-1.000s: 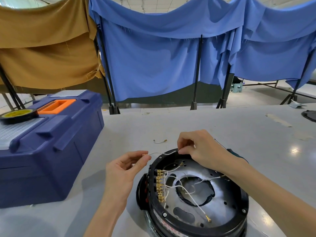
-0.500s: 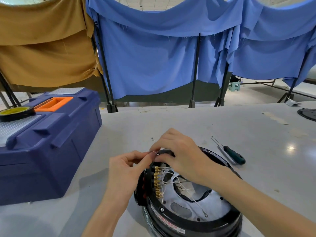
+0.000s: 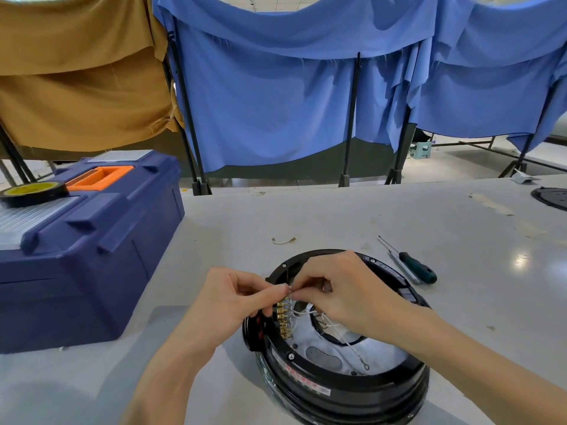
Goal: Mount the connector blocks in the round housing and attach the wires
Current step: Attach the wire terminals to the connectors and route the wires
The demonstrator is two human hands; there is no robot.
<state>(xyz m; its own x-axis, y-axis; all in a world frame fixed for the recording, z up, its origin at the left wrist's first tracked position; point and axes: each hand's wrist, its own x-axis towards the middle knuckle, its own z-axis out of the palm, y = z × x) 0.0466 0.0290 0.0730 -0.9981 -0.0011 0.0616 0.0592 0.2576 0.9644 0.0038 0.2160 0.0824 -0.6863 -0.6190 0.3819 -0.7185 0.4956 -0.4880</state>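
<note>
The round black housing (image 3: 337, 384) sits on the grey table near me, its pale inner plate showing. A column of brass connector terminals (image 3: 283, 317) runs down its inner left wall. Thin white wires (image 3: 346, 342) cross the central opening; one ends in a ring lug (image 3: 365, 367). My left hand (image 3: 227, 302) and my right hand (image 3: 343, 292) meet fingertip to fingertip above the top terminal, both pinching the end of one white wire. What lies under my right hand is hidden.
A blue toolbox (image 3: 82, 240) with an orange handle and a tape roll (image 3: 32, 193) stands at the left. A green-handled screwdriver (image 3: 411, 265) lies right of the housing, a short loose wire (image 3: 283, 240) behind it. A black disc (image 3: 552, 197) sits at the far right.
My hands have come together: one second ago they held the wire stretched apart above the rim, now both pinch it close at the top terminal.
</note>
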